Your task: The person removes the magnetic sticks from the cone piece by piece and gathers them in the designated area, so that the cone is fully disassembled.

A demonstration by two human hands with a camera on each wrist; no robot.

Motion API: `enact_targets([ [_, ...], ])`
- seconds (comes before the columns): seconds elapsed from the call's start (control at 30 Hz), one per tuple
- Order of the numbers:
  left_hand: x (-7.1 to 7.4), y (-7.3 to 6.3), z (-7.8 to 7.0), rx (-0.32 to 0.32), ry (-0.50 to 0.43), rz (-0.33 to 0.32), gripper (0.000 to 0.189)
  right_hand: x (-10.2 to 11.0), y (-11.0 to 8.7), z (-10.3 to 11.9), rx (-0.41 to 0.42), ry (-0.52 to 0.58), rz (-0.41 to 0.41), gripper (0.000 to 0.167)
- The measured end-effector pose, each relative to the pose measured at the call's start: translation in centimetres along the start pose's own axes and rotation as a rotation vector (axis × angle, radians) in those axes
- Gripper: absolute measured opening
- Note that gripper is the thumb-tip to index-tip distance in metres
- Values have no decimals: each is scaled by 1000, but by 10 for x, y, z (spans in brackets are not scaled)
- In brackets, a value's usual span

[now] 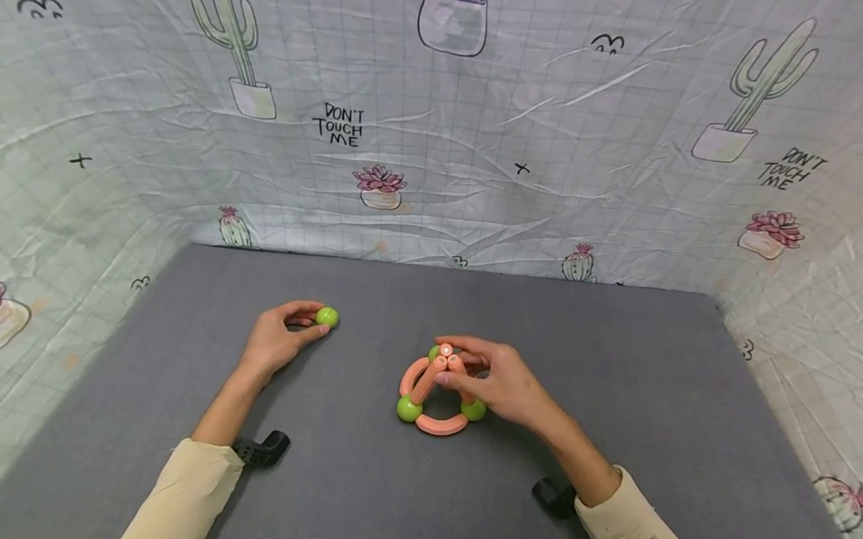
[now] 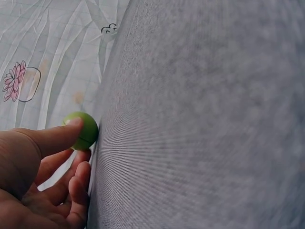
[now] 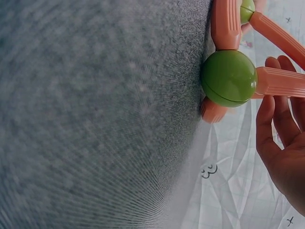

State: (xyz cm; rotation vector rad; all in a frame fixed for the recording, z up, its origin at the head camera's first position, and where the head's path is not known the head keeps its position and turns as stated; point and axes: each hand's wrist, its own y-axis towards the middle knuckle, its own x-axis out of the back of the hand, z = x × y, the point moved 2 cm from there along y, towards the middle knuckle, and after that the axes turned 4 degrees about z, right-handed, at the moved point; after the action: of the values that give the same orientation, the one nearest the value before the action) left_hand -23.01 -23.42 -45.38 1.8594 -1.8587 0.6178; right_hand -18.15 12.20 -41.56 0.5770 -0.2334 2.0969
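My left hand (image 1: 274,339) pinches a green ball (image 1: 327,317) between thumb and fingers, low over the table on the left. In the left wrist view the ball (image 2: 86,131) sits right at the grey surface, with the thumb across its side. A ball-and-rod toy structure stands in the middle: green balls (image 1: 409,408) joined by curved orange rods (image 1: 441,425) in a ring on the table. From the balls, straight orange rods (image 1: 428,381) lean inward and meet near the top. My right hand (image 1: 506,383) holds these leaning rods near their upper ends, thumb in front, fingers behind.
The grey table (image 1: 355,498) extends around both hands. A pale cloth backdrop (image 1: 481,198) with printed cacti and lettering closes off the back and both sides. Black wrist straps (image 1: 263,448) with camera mounts sit below each hand.
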Motion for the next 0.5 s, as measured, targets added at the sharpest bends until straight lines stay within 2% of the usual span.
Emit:
enact_targets([
  [0.17, 2, -2, 1, 12, -10, 5, 46, -1, 0, 2, -3, 3, 3, 52],
  [0.37, 2, -4, -2, 26, -64, 27, 51, -1, -1, 3, -15, 27, -1, 50],
  [0.5, 3, -9, -6, 40, -75, 14, 50, -1, -1, 3, -11, 39, 4, 50],
])
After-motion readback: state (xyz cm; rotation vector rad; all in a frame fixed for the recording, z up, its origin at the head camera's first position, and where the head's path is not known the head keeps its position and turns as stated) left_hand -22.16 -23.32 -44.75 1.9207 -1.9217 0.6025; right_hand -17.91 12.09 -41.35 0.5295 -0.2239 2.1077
